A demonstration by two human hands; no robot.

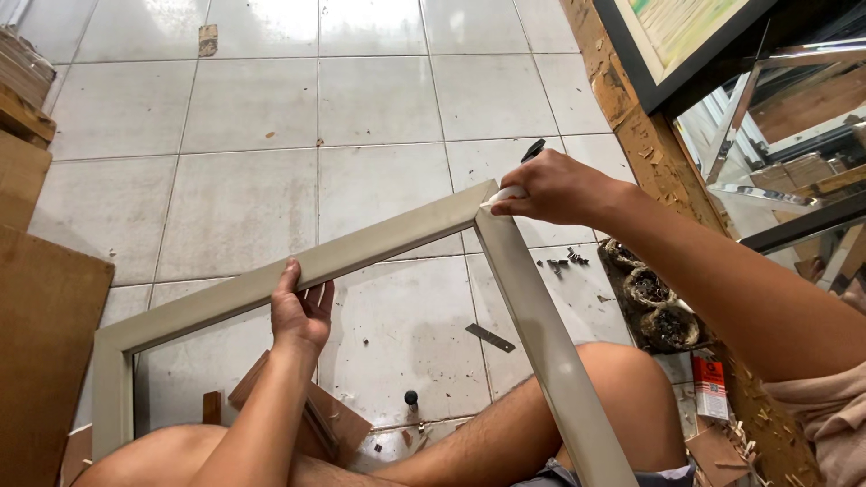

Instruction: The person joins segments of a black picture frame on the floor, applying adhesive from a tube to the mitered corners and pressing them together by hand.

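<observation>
A pale grey-green picture frame (379, 248) rests across my lap, its mitred corner pointing away from me. My left hand (299, 311) grips the top rail from below, thumb over the front face. At the far corner joint, my right hand (552, 189) is closed on a small white-tipped tool (519, 180) with a dark end, its tip pressed to the corner. The frame's right rail (541, 334) runs down over my right knee and the left rail (113, 388) stands near my left knee.
White floor tiles (244, 117) lie beyond. Brown boards (41, 352) stand at left. A chipboard bench edge (649, 153), a framed picture (686, 36) and mirror pieces (794, 135) are at right. Small bowls of fasteners (651, 307), loose screws (564, 261), a metal strip (490, 337) and wood scraps (334, 419) are nearby.
</observation>
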